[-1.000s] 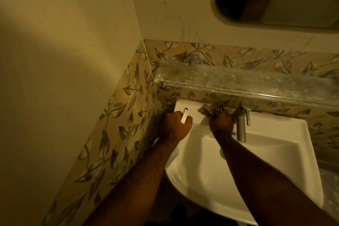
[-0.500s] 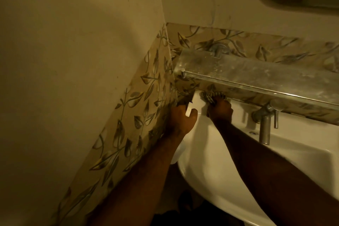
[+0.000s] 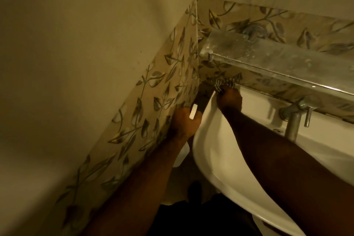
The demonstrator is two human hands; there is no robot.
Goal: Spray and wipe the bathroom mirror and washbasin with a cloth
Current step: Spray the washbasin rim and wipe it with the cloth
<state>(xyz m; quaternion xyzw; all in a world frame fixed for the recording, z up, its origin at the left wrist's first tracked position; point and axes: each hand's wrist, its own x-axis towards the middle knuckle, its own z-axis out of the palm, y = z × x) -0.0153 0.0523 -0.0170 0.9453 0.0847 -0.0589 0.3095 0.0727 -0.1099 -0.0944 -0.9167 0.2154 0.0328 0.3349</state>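
Striped grey-and-white cloth [image 3: 225, 84] — bunched under the right hand's [image 3: 229, 99] closed fingers — presses into the back left corner of the white ceramic washbasin [image 3: 208, 151], beneath the glass shelf [image 3: 268, 53]. The left hand [image 3: 186, 120], beside the basin against leaf-patterned tiles [image 3: 153, 101], grips what looks like a white spray bottle [image 3: 193, 114]. Basin wiping seems under way — the mirror is barely in view, its condition untold.
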